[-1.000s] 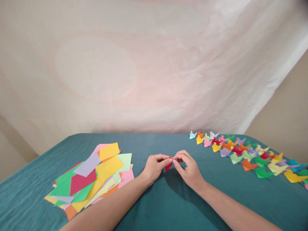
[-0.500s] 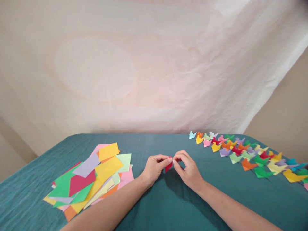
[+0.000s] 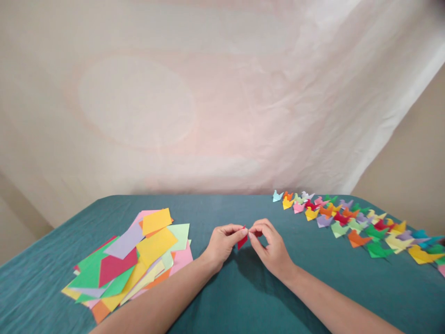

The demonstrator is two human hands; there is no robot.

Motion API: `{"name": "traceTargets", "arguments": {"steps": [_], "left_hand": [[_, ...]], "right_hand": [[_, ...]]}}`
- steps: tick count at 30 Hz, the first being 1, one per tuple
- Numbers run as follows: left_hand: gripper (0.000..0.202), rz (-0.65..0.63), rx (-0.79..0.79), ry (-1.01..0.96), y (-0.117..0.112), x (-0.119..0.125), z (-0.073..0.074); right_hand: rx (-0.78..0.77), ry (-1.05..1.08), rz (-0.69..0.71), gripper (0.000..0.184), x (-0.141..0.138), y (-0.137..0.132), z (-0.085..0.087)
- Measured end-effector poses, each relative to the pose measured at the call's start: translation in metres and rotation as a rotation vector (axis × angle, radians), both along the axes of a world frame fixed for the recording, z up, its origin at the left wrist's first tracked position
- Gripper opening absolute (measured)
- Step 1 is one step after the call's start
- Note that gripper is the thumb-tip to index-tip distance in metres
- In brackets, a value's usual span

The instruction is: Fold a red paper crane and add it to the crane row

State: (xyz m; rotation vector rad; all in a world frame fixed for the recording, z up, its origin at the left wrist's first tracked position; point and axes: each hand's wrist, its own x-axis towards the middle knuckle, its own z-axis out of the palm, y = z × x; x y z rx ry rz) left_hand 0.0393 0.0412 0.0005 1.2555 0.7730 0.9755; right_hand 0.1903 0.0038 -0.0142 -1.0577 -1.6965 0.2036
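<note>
A small piece of folded red paper (image 3: 242,241) is held just above the table, in the middle of the head view. My left hand (image 3: 223,242) pinches it between thumb and fingers from the left side. From the right, my right hand (image 3: 270,244) closes thumb and fingertips on its upper edge, close against the left thumb. Much of the paper is covered by my fingers, so its full folded shape cannot be made out.
A loose pile of coloured paper sheets (image 3: 118,269) lies left on the teal tablecloth (image 3: 222,306). Rows of folded paper birds (image 3: 358,240) run along the right side toward the near right edge. A pale cloth (image 3: 222,93) hangs behind the table.
Both hands keep their pinch on the red paper and have barely moved. The fingertips shift very slightly; the whole view is nearly the same.
</note>
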Motion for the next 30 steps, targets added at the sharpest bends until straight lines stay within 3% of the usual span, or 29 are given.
{"name": "traceTargets", "arguments": {"steps": [20,30], "left_hand": [[0.037,-0.013,0.062,0.021,0.0006,-0.0009,-0.0004],[0.033,-0.012,-0.039,-0.064,0.0016,0.001,-0.0029]], "right_hand": [[-0.104,-0.012,0.09,0.012,-0.0011,-0.0023,0.0012],[-0.118,-0.024,0.088,0.014,-0.0007,-0.0017,0.0018]]}}
